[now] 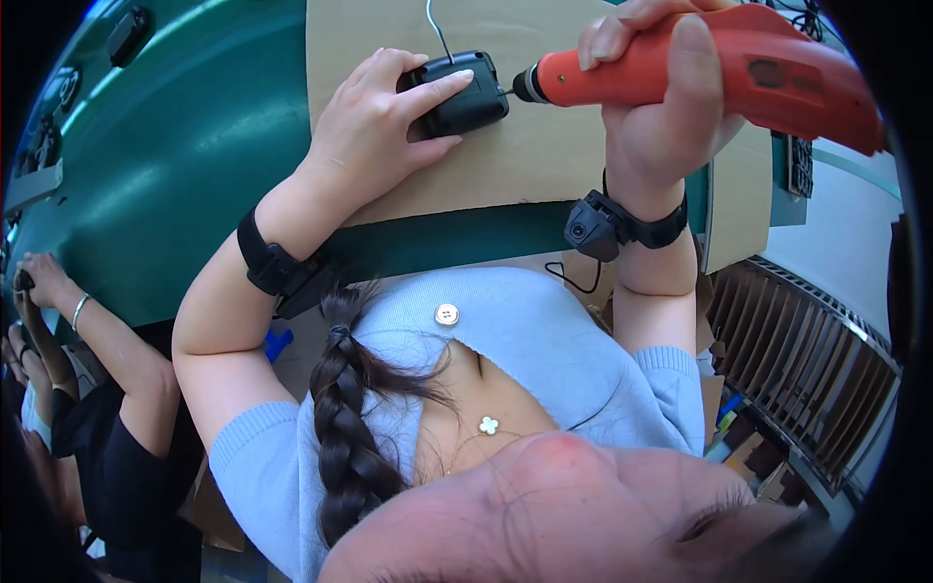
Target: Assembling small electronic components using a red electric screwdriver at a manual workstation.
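My left hand (374, 126) is closed over a black plastic casing (476, 105) with rounded corners and presses it down on a cardboard sheet (437, 180). The thumb and fingers lie around its left side and top. A thin pale cable (436, 27) runs up from the casing's far edge. In my right hand (671, 102) is a red electric screwdriver (622, 83), gripped around its body and held nearly level. Its bit points left and meets the casing's right edge, or comes very close; a screw there is too small to make out.
The cardboard lies on a green tabletop (214, 146). Black devices (128, 37) line its far left side. At the left, another person's hand (44, 277) is at the same table. Dark cables (802, 17) lie top right, with a slatted rack (787, 360) below.
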### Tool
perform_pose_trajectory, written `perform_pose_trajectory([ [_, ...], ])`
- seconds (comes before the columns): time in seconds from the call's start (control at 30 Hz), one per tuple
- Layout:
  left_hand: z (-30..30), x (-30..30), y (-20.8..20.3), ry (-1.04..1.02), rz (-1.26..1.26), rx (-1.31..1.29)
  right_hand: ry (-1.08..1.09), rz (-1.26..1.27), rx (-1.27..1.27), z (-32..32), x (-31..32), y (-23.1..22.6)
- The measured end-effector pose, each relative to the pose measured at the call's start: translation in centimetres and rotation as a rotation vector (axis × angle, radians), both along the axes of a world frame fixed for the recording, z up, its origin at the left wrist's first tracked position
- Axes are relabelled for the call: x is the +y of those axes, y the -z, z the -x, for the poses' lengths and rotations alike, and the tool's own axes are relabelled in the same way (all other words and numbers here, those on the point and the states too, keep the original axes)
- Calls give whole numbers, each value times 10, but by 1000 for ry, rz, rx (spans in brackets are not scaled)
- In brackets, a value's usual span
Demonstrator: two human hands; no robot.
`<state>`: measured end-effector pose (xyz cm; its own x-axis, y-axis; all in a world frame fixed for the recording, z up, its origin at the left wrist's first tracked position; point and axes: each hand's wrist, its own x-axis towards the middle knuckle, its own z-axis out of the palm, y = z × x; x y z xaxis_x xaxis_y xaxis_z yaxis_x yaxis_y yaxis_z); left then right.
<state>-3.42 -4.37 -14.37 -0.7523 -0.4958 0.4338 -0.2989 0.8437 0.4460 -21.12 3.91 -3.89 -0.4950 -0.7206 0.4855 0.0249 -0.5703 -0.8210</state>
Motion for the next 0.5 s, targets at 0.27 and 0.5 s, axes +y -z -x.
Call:
perform_pose_trajectory([
  [0.27, -1, -2, 0, 16, -9, -4, 80, -62, 58, 1, 7, 10],
  [0.5, -2, -1, 0, 1, -6, -5, 37, -110, 38, -9, 9, 12],
])
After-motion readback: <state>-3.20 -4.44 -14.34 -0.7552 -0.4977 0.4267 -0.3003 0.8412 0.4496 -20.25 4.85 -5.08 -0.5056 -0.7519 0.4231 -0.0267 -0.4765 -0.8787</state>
